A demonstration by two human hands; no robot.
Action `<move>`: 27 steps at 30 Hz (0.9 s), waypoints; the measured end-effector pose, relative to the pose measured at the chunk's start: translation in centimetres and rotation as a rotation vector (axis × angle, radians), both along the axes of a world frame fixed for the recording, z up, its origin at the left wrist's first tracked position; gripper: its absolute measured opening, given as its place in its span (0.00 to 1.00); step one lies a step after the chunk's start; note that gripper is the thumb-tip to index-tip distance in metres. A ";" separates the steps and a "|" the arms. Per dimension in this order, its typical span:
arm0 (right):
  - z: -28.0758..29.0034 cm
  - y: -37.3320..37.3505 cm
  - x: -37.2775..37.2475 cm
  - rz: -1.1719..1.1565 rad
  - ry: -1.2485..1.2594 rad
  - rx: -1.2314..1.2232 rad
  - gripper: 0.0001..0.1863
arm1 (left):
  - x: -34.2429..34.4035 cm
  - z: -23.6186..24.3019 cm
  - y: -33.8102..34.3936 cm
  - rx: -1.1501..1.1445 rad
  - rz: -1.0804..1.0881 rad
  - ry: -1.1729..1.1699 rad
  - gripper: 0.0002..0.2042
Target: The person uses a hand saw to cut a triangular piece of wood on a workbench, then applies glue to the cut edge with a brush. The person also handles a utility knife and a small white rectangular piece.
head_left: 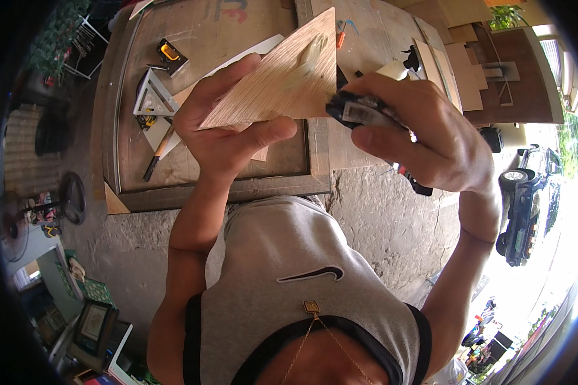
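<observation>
My left hand (231, 122) is closed round the lower left edge of a triangular piece of light wood (270, 90), holding it up over the table. A pale, glossy smear that looks like glue (308, 61) lies on its face. In my right hand (424, 128) is a black hand tool with a grey, shiny front part (364, 113). Its front end is at the right edge of the wood; I cannot tell whether they touch. Fingers and palm hide much of the tool, and its black and red lower end (417, 185) shows below the hand.
On the table (237, 186) lie a white triangular square (153, 93), a black and yellow tool (170, 56), a tape measure (146, 120) and a wooden-handled tool (159, 153). An orange-handled screwdriver (340, 38) lies beyond the wood. Brown boards (520, 77) lean at right; a fan (70, 199) stands left.
</observation>
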State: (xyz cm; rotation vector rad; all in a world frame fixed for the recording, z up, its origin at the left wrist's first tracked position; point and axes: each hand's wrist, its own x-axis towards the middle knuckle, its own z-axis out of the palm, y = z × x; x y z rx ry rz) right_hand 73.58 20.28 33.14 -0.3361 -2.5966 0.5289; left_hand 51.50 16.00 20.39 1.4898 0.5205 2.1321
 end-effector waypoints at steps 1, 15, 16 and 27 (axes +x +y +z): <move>0.4 -0.2 -0.1 -0.028 -0.049 -0.107 0.17 | -0.1 -0.1 -0.1 -0.013 -0.006 -0.012 0.34; 1.4 -0.6 -0.2 -0.156 -0.197 -0.262 0.12 | -0.2 0.0 -0.1 -0.046 -0.068 -0.068 0.34; 1.3 -0.6 -0.1 -0.161 -0.175 -0.272 0.12 | -0.3 0.0 -0.1 -0.039 -0.070 -0.056 0.34; 1.8 -1.1 -0.6 -0.204 -0.177 -0.187 0.10 | 0.3 0.1 -0.2 -0.032 -0.127 -0.090 0.34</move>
